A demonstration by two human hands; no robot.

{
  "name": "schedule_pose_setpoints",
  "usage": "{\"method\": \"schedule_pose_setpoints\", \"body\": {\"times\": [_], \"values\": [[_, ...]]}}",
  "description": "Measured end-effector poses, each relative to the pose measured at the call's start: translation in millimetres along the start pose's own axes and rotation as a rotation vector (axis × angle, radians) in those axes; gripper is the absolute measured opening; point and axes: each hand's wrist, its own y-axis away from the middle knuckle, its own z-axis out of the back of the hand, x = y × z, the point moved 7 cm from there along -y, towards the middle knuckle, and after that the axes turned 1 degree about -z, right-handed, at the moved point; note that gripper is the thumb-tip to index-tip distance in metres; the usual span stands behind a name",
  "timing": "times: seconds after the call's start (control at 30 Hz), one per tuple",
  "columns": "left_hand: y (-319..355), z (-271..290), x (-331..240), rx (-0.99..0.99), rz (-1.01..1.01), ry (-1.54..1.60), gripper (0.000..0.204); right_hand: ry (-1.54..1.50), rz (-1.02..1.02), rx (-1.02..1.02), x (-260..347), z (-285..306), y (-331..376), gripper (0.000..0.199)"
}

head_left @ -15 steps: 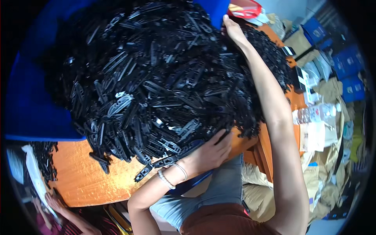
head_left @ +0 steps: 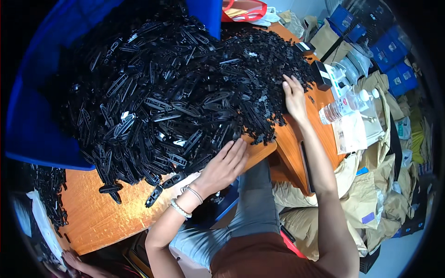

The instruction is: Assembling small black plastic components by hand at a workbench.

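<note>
- Black plastic clips (head_left: 176,92) lie heaped on the orange table (head_left: 106,213), spilling from the blue bin (head_left: 32,125).
- We have drawn our right hand (head_left: 294,97) back from the heap's far side to its right edge; it rests flat, open, gripping nothing.
- Our left hand (head_left: 225,164) stays at the heap's near edge, fingers spread, empty.

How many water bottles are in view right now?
1. A clear plastic water bottle lies on its side at the right edge of the orange table, right of the right hand. More may be hidden among the bags and boxes.
</note>
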Motion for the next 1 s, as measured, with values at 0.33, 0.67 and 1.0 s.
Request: {"method": "schedule_pose_setpoints", "body": {"times": [0.33,0.67,1.0], "values": [[-47,-15,-11,-0.086,0.168,0.04,0.042,-0.219,-0.071,-0.198,-2,-17,29,0.039],[-126,-48,-21,-0.211,0.069,0.085,0.048,-0.127,-0.334,-0.301,-88,-20,-21,0.041],[-127,-47,2,-0.224,0.078,0.084,0.034,-0.771,-0.202,0.004,-3,-47,3,0.034]]}}
